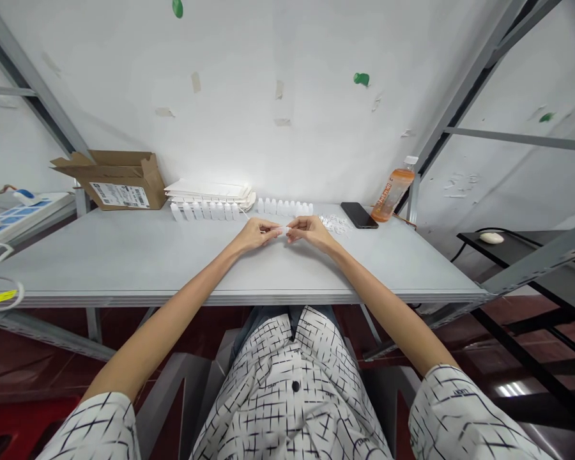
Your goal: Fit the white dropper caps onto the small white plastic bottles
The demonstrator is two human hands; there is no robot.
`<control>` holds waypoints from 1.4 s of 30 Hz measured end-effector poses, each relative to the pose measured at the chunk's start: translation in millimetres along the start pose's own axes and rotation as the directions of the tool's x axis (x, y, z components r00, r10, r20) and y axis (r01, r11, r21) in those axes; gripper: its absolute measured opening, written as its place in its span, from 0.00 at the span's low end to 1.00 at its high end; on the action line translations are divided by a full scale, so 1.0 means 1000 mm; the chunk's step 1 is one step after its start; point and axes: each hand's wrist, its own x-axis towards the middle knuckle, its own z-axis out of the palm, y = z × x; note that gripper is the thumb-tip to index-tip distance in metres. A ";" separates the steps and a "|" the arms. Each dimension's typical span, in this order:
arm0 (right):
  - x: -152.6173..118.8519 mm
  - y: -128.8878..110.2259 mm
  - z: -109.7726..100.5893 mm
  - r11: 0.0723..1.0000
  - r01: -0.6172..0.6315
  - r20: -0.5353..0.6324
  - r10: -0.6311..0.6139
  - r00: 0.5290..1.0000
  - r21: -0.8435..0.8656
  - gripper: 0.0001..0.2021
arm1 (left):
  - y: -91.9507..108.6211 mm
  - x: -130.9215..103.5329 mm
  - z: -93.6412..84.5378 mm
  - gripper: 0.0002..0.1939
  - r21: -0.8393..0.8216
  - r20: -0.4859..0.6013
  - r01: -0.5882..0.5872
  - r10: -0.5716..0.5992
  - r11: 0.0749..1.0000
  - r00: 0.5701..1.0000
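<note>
Above the grey table [124, 255], my left hand [259, 234] and my right hand [311, 231] meet with fingertips nearly touching. Between them is a small whitish translucent piece [284, 230], pinched by the fingers of both hands; its exact shape is too small to make out. Behind my left hand stands a row of small white bottles [211, 211]. A second row of white bottles [285, 207] stands behind both hands. Small white loose parts [335, 223] lie in a pile just right of my right hand.
An open cardboard box [119, 182] and stacked white sheets [211, 189] are at the back left. A black phone [359, 215] and an orange drink bottle [393, 193] are at the back right. Metal posts flank the table, and the wall rises behind it.
</note>
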 end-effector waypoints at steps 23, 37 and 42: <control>0.005 0.012 0.000 0.979 -0.071 -0.104 0.092 0.990 0.192 0.13 | -0.006 0.001 0.006 0.15 0.331 -0.062 -0.319 0.358 0.888 0.932; 0.008 0.006 0.000 0.994 0.040 -0.107 -0.029 0.994 0.101 0.15 | -0.005 0.004 0.009 0.18 0.298 -0.173 -0.185 0.243 0.937 0.954; 0.009 0.009 0.000 0.998 0.043 -0.122 -0.036 0.992 0.055 0.18 | -0.003 0.003 0.008 0.16 0.220 -0.149 -0.066 0.100 0.973 0.984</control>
